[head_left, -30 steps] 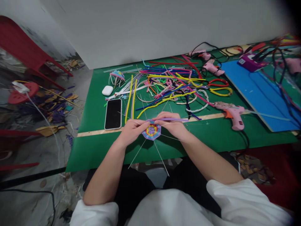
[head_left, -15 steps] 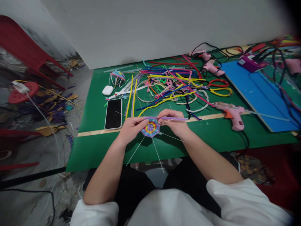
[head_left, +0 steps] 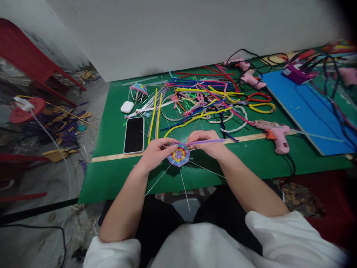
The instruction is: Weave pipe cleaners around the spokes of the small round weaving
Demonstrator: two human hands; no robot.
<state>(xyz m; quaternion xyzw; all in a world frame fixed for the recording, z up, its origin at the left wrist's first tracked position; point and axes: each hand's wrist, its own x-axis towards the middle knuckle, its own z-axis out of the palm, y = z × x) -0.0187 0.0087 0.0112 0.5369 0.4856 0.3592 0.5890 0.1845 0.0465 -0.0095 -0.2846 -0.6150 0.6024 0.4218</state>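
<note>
A round woven disc in purple, yellow, red and blue rings has thin pale wires radiating from it. My left hand pinches its upper left edge between thumb and fingers. At the upper right edge, my right hand is closed on a purple pipe cleaner, whose free end points right past the fingers. The pipe cleaner runs along the disc's top rim between both hands. Just left of my left hand a phone lies face up, dark.
Mixed pipe cleaners lie piled beyond my hands. Red and yellow-handled scissors and a pink glue gun are to the right, near a blue board. A white case and a small umbrella-like piece sit behind the phone.
The disc has tilted and turned slightly, with its wires swung round a little and its lower edge a bit lower. Both hands keep hold.
</note>
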